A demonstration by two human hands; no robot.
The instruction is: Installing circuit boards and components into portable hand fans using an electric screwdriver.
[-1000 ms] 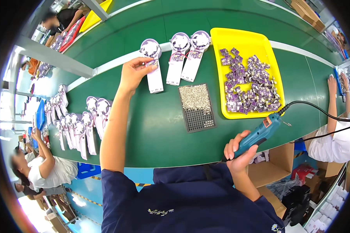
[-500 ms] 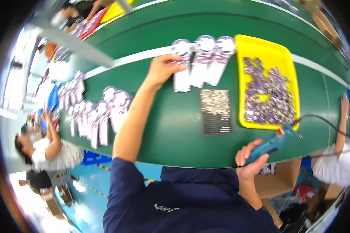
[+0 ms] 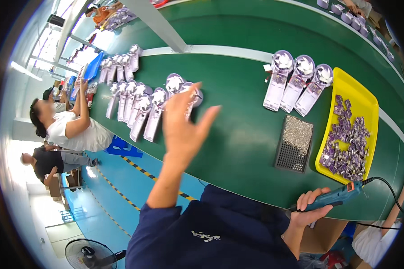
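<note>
My left hand (image 3: 182,130) is stretched out with thumb and fingers apart, holding nothing. It hovers over the right end of a cluster of pale purple handheld-fan bodies (image 3: 153,117) with white blades, partly hiding the nearest. Whether it touches one I cannot tell. My right hand (image 3: 306,212), low at the table's front edge, is wrapped round a teal electric screwdriver (image 3: 334,197) whose cable runs off to the right. Three more fan bodies (image 3: 276,87) lie side by side farther back. In front of them sits a black perforated screw tray (image 3: 289,162), its far part filled with small screws.
A yellow tray (image 3: 351,80) of small purple-and-silver parts stands at the right. A metal post (image 3: 159,27) rises from the pale strip across the green table (image 3: 238,152). Co-workers sit at the left and right; a floor fan (image 3: 89,253) stands at lower left.
The view has turned to the left. My left hand has left the three fan bodies and moved to the left cluster, its fingers now spread. The right hand still holds the screwdriver.
</note>
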